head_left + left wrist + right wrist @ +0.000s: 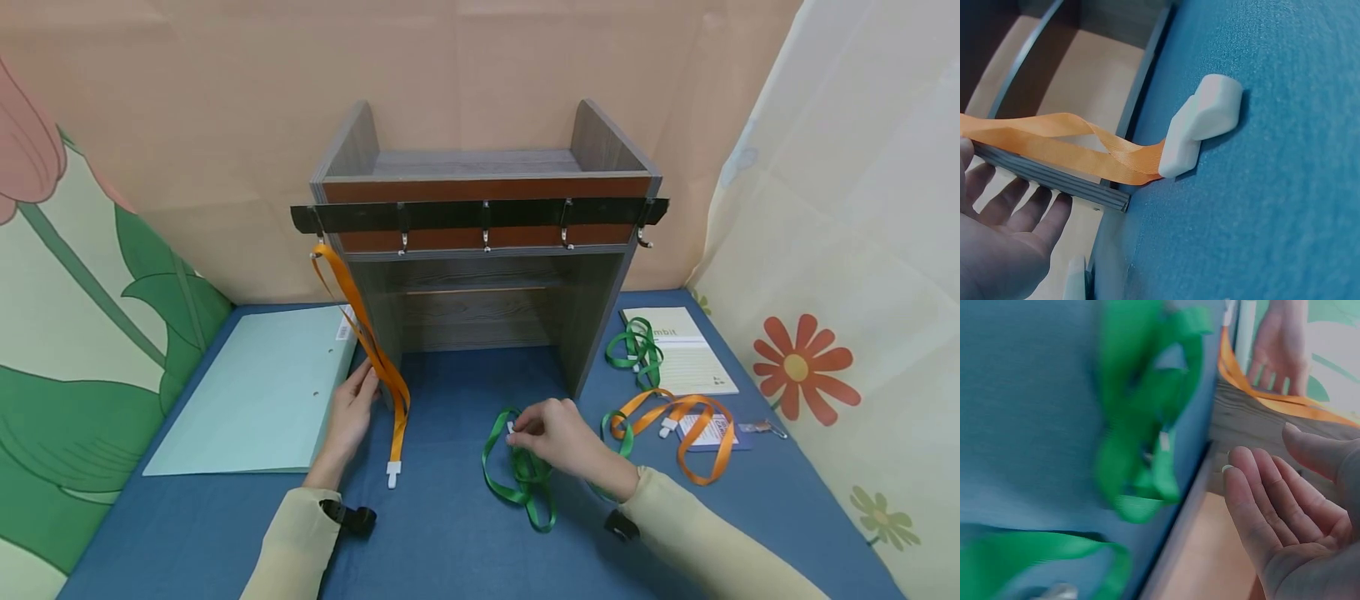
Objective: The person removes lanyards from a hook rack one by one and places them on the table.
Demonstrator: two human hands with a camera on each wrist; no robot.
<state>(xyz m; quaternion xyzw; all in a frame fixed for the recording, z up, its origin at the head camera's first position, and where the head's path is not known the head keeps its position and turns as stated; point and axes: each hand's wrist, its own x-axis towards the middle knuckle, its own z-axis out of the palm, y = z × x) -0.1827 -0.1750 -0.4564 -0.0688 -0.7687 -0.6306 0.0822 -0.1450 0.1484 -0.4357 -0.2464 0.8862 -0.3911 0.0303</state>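
An orange lanyard [378, 358] hangs from the leftmost hook of the rack, its white clip [1200, 128] at the lower end. My left hand [352, 417] is beside it at the cabinet's left side panel, fingers extended along the panel edge in the left wrist view. Over a loosely coiled green lanyard [525, 475] on the blue table is my right hand [558, 437]. In the right wrist view its thumb stands apart from loosely bent fingers [1272, 506], with nothing seen between them; that view shows the green lanyard blurred.
A grey wooden cabinet [483, 187] carries a black rack [450, 217] with several hooks. To the left lies a pale blue folder [247, 392]. On the right are a notepad [693, 358], another green lanyard [637, 350], another orange lanyard [723, 454] and a purple-edged card [705, 433].
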